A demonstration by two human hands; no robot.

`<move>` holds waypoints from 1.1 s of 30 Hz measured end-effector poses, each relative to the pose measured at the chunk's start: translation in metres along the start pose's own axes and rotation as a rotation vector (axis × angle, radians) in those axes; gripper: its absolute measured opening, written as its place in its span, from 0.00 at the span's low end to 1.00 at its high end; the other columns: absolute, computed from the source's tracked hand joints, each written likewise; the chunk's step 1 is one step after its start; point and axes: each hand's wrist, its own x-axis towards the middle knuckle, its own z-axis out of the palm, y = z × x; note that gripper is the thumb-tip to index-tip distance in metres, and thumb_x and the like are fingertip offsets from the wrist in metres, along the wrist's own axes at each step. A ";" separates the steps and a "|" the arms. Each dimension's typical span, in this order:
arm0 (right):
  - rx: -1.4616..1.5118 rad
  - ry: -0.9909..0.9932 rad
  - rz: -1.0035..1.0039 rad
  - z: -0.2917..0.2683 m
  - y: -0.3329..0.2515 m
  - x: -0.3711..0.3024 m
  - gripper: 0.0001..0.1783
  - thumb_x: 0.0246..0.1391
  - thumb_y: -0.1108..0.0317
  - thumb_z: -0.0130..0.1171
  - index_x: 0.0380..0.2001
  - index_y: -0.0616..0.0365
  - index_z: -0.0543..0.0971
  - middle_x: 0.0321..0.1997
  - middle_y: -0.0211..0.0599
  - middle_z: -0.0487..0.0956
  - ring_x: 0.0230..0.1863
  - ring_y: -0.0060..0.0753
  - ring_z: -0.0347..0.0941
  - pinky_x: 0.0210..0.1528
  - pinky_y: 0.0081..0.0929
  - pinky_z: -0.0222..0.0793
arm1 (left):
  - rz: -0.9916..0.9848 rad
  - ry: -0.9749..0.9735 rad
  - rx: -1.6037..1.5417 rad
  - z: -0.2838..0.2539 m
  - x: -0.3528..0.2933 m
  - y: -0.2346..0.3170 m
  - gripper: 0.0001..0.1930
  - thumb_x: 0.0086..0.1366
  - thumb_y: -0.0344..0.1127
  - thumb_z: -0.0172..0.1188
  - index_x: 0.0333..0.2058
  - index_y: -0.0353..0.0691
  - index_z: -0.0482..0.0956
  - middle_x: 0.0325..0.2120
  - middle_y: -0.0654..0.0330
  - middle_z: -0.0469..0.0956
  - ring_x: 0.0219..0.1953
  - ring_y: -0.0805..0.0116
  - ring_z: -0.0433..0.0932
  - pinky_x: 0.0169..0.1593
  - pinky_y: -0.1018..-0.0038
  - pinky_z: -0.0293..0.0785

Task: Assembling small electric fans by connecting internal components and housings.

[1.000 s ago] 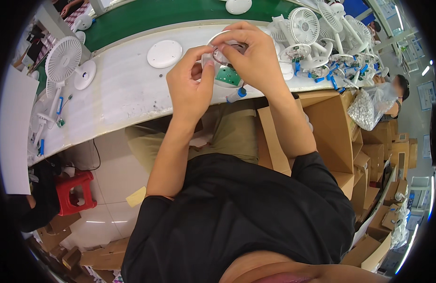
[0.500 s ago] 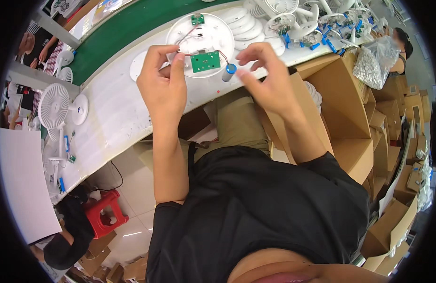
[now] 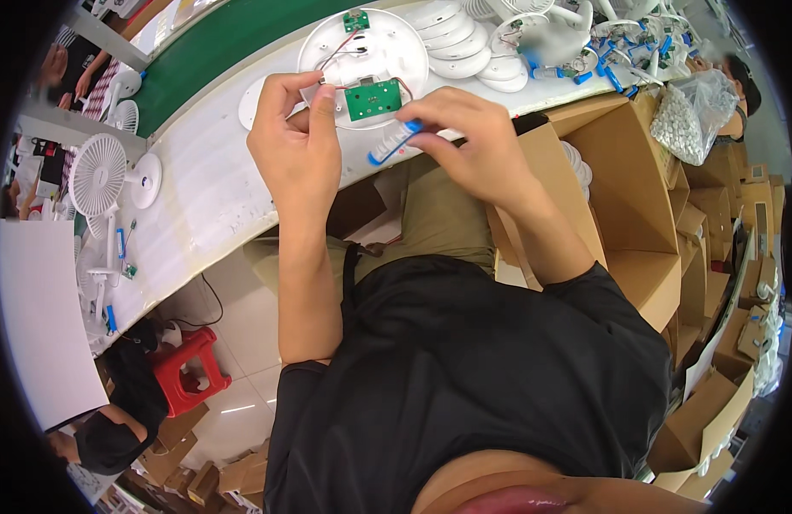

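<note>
Grasping blue-ended cell (image 3: 394,144) by its upper end in right hand (image 3: 473,146), at five o'clock of white base (image 3: 397,51). Cannot tell grip of left hand (image 3: 295,141), at eight o'clock. Probably light, rigid, slippery; best held mid-barrel, sparing fragile red wire (image 3: 405,86).

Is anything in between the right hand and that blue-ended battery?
No, nothing visible: the right hand directly grips the blue-ended battery at its upper end. It's tilted, just below the green circuit board in the picture.
</note>
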 end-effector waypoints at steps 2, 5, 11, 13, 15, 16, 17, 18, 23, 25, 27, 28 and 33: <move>0.076 0.011 -0.032 -0.007 0.000 0.006 0.14 0.47 0.81 0.63 0.39 0.62 0.82 0.39 0.33 0.78 0.29 0.20 0.69 0.32 0.15 0.66 | -0.019 -0.006 0.034 -0.001 -0.005 0.002 0.06 0.61 0.23 0.57 0.38 0.33 0.75 0.30 0.57 0.77 0.23 0.76 0.71 0.28 0.83 0.70; 0.312 0.081 -0.113 -0.014 -0.001 0.014 0.14 0.48 0.79 0.64 0.41 0.62 0.83 0.36 0.34 0.78 0.27 0.20 0.68 0.31 0.14 0.65 | -0.019 -0.049 0.069 0.001 -0.012 0.002 0.06 0.61 0.23 0.57 0.37 0.33 0.75 0.29 0.58 0.76 0.21 0.77 0.70 0.26 0.83 0.69; 0.237 0.283 0.183 0.003 -0.010 0.018 0.09 0.49 0.73 0.67 0.36 0.61 0.85 0.32 0.33 0.76 0.28 0.21 0.68 0.29 0.14 0.62 | -0.004 -0.046 0.053 0.004 -0.016 0.001 0.06 0.60 0.25 0.59 0.37 0.33 0.76 0.26 0.59 0.74 0.19 0.78 0.68 0.24 0.84 0.67; 0.195 0.351 0.180 0.009 -0.011 0.020 0.09 0.48 0.72 0.67 0.35 0.61 0.85 0.33 0.33 0.76 0.29 0.22 0.67 0.29 0.14 0.62 | 0.013 -0.015 0.049 0.005 -0.015 0.002 0.06 0.60 0.26 0.60 0.36 0.33 0.76 0.25 0.60 0.74 0.19 0.78 0.67 0.23 0.84 0.65; 0.154 0.429 0.182 0.014 -0.010 0.022 0.08 0.48 0.72 0.68 0.34 0.61 0.85 0.35 0.33 0.76 0.29 0.22 0.67 0.29 0.14 0.63 | 0.018 0.007 0.013 0.005 -0.013 0.003 0.06 0.60 0.28 0.62 0.35 0.34 0.75 0.24 0.60 0.74 0.18 0.78 0.66 0.22 0.84 0.64; 0.149 0.418 0.184 0.016 -0.009 0.023 0.08 0.48 0.72 0.68 0.34 0.61 0.85 0.35 0.33 0.76 0.29 0.22 0.67 0.29 0.14 0.63 | 0.024 0.015 0.043 0.004 -0.013 0.003 0.06 0.60 0.28 0.62 0.35 0.34 0.75 0.24 0.60 0.74 0.18 0.78 0.66 0.22 0.84 0.64; 0.079 0.437 0.147 0.018 -0.007 0.025 0.08 0.49 0.72 0.67 0.35 0.61 0.85 0.36 0.34 0.75 0.31 0.22 0.67 0.31 0.13 0.63 | 0.017 0.029 0.050 0.004 -0.012 0.003 0.07 0.60 0.28 0.62 0.35 0.34 0.75 0.24 0.60 0.74 0.18 0.79 0.66 0.22 0.84 0.63; 0.008 0.457 0.111 0.020 -0.005 0.026 0.09 0.50 0.73 0.66 0.36 0.62 0.85 0.38 0.34 0.75 0.33 0.22 0.68 0.33 0.13 0.63 | 0.010 0.040 0.058 0.004 -0.011 0.003 0.07 0.60 0.29 0.63 0.34 0.34 0.75 0.24 0.60 0.74 0.18 0.79 0.65 0.22 0.84 0.63; 0.177 0.412 0.111 0.025 0.013 0.039 0.08 0.54 0.73 0.63 0.38 0.62 0.85 0.44 0.35 0.74 0.38 0.23 0.69 0.38 0.14 0.65 | 0.020 0.065 0.061 0.005 -0.006 -0.002 0.08 0.60 0.31 0.64 0.32 0.35 0.74 0.23 0.61 0.73 0.19 0.79 0.63 0.22 0.84 0.61; 0.490 0.335 0.202 0.027 0.022 0.046 0.08 0.55 0.72 0.62 0.38 0.62 0.84 0.47 0.36 0.73 0.39 0.25 0.70 0.39 0.15 0.66 | 0.030 0.066 0.060 0.005 -0.004 -0.004 0.09 0.61 0.32 0.64 0.30 0.35 0.73 0.23 0.62 0.73 0.19 0.79 0.62 0.22 0.84 0.61; 0.465 0.330 0.183 0.029 0.028 0.052 0.08 0.54 0.71 0.63 0.36 0.61 0.85 0.46 0.35 0.73 0.38 0.25 0.69 0.37 0.16 0.65 | 0.030 0.079 0.065 0.004 -0.002 -0.003 0.10 0.61 0.32 0.64 0.30 0.35 0.72 0.23 0.62 0.72 0.19 0.79 0.62 0.22 0.84 0.61; 0.439 0.343 0.180 0.031 0.030 0.055 0.08 0.53 0.70 0.64 0.35 0.61 0.85 0.45 0.35 0.73 0.37 0.24 0.69 0.35 0.16 0.65 | 0.022 0.090 0.074 0.004 -0.001 -0.003 0.10 0.61 0.33 0.65 0.30 0.35 0.72 0.23 0.62 0.72 0.19 0.79 0.61 0.22 0.83 0.61; 0.382 0.381 0.120 0.038 0.027 0.058 0.08 0.53 0.68 0.64 0.34 0.59 0.85 0.44 0.35 0.73 0.36 0.25 0.69 0.34 0.17 0.65 | 0.013 0.117 0.109 0.000 0.004 -0.007 0.11 0.61 0.33 0.65 0.29 0.36 0.71 0.22 0.63 0.71 0.20 0.79 0.61 0.24 0.83 0.61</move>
